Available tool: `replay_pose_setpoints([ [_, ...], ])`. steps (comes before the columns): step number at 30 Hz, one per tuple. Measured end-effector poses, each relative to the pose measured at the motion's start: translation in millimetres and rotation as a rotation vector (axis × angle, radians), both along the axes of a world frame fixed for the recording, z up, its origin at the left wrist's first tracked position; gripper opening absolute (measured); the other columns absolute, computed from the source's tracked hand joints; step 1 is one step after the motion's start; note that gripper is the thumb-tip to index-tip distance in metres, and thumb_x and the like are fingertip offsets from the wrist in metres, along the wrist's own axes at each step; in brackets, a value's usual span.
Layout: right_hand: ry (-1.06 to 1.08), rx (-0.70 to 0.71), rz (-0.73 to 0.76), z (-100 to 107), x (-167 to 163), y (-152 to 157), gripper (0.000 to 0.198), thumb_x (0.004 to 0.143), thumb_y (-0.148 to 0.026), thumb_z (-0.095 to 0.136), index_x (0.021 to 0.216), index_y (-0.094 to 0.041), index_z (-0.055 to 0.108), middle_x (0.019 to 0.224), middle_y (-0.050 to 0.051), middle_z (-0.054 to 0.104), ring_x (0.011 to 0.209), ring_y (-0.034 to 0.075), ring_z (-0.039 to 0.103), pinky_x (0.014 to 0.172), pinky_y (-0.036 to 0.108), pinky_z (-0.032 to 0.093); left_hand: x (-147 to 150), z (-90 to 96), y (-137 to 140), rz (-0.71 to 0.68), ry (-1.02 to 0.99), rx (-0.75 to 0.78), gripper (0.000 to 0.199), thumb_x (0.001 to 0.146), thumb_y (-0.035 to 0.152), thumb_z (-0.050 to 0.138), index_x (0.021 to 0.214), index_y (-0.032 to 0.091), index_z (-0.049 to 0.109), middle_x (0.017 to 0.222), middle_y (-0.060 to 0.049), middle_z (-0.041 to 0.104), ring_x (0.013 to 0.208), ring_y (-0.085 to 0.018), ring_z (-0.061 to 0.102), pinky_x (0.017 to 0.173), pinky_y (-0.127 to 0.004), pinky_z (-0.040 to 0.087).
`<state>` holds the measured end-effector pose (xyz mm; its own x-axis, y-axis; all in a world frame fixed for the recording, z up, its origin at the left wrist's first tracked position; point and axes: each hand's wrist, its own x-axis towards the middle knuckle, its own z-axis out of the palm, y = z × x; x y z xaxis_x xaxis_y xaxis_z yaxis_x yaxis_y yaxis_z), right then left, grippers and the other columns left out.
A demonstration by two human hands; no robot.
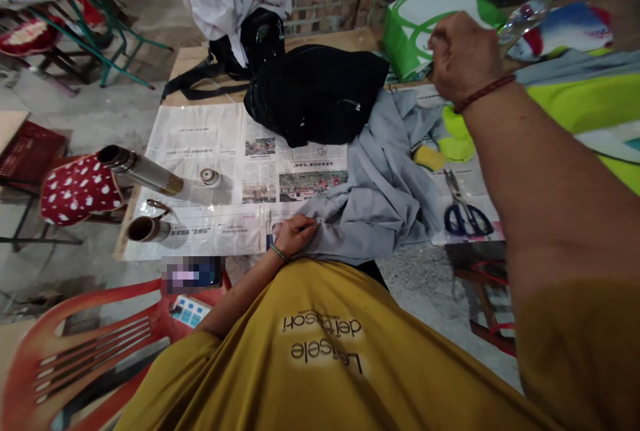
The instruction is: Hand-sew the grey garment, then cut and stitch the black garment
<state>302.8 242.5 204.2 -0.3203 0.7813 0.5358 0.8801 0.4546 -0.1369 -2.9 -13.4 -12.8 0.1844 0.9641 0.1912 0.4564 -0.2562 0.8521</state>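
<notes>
My left hand [296, 236] is closed at the table's front edge, pinching the edge of a grey cloth [385, 197]. The cloth lies crumpled across the newspaper and hangs over the front edge by my body. High to the right, my right hand [465, 57] is raised above the table with its fingers curled together. Whatever it may hold is too small or hidden to make out. Below it on the table lie scissors [465, 211] with dark blue handles, their blades pointing away from me. A small yellow sponge-like block [429, 158] sits beside the cloth.
Newspaper [195, 144] covers the table. A black bag [315, 94] lies behind the cloth. At left are a steel flask [145, 171], its cap [210, 177] and a mug [149, 229]. A green-white bag [425, 17] and bright yellow fabric [590, 101] are at right. A red chair [100, 337] stands left.
</notes>
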Motion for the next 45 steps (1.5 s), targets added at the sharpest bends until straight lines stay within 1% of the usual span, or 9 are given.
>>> replay_pose_setpoints([
  [9,-0.043,0.060,-0.019,28.6,12.4,16.2,0.043,0.098,-0.042,0.025,0.113,-0.011,0.050,0.120,0.010,0.060,0.117,0.017,0.054,0.092,0.030,0.038,-0.8,1.7,-0.2,-0.008,0.017,0.000,0.013,0.083,0.027,0.063,0.084,0.019,0.072,0.077,-0.003,0.071,0.072,-0.014,0.064,0.069,-0.026,0.053],
  [14,0.034,0.038,-0.042,39.7,17.2,13.7,0.032,0.093,-0.035,0.024,0.073,-0.018,0.043,0.120,0.005,0.060,0.119,0.016,0.051,0.093,0.030,0.035,-0.3,-0.3,0.1,-0.010,0.000,-0.002,0.013,0.084,0.028,0.062,0.084,0.019,0.072,0.077,-0.003,0.071,0.072,-0.014,0.064,0.070,-0.026,0.053],
  [20,0.425,0.037,0.232,37.4,19.5,20.7,0.024,0.088,-0.024,0.040,0.064,-0.020,0.038,0.093,-0.012,0.065,0.087,-0.009,0.053,0.085,0.004,0.028,-0.9,-0.7,0.0,0.009,0.027,-0.071,0.013,0.082,0.027,0.063,0.085,0.019,0.072,0.080,-0.003,0.071,0.075,-0.014,0.064,0.074,-0.025,0.052],
  [23,0.693,-0.060,0.269,15.4,-5.9,0.9,0.012,0.089,-0.017,0.044,0.079,-0.017,0.050,0.066,-0.013,0.059,0.057,-0.007,0.050,0.060,0.003,0.032,-1.1,-0.7,0.1,0.018,0.020,-0.094,0.013,0.081,0.027,0.063,0.086,0.019,0.072,0.081,-0.003,0.072,0.077,-0.014,0.064,0.074,-0.025,0.053],
  [28,0.596,-0.904,0.107,-73.6,-76.7,-109.6,0.012,0.092,-0.011,0.043,0.088,-0.014,0.054,0.051,-0.010,0.050,0.039,0.003,0.049,0.045,0.013,0.037,-1.2,-0.3,0.5,0.011,0.004,-0.105,0.011,0.080,0.024,0.063,0.084,0.019,0.072,0.081,-0.002,0.072,0.077,-0.015,0.064,0.075,-0.026,0.052],
  [30,0.519,-0.976,0.132,-112.5,-92.9,-157.4,0.010,0.090,-0.013,0.046,0.088,-0.014,0.056,0.054,-0.007,0.055,0.044,0.007,0.053,0.048,0.017,0.039,-1.3,-0.4,0.7,0.008,0.001,-0.101,0.011,0.080,0.024,0.063,0.083,0.019,0.072,0.080,-0.002,0.071,0.077,-0.015,0.064,0.076,-0.026,0.052],
  [33,0.153,-0.804,0.183,-153.0,-99.3,-203.4,0.018,0.093,-0.018,0.041,0.094,-0.014,0.059,0.077,0.004,0.067,0.068,0.013,0.061,0.062,0.022,0.041,-1.3,-1.1,1.1,0.010,0.005,-0.098,0.011,0.080,0.024,0.063,0.083,0.018,0.072,0.081,-0.002,0.072,0.078,-0.015,0.064,0.076,-0.026,0.052],
  [37,-0.203,-0.607,0.146,-174.3,-93.4,-221.7,0.028,0.095,-0.019,0.035,0.099,-0.012,0.062,0.082,0.010,0.067,0.073,0.017,0.060,0.064,0.025,0.036,-1.2,2.6,3.9,-0.012,0.074,-0.106,0.013,0.081,0.025,0.062,0.085,0.019,0.072,0.083,-0.002,0.072,0.079,-0.015,0.065,0.075,-0.026,0.051],
  [45,-0.247,-0.350,0.127,-179.6,-75.3,-213.9,0.034,0.095,-0.021,0.033,0.107,-0.015,0.064,0.076,0.008,0.065,0.067,0.017,0.055,0.065,0.028,0.034,-23.0,46.9,11.8,-0.191,0.592,-0.029,0.024,0.075,0.021,0.065,0.099,0.022,0.070,0.092,-0.006,0.071,0.087,-0.021,0.065,0.089,-0.039,0.041],
])
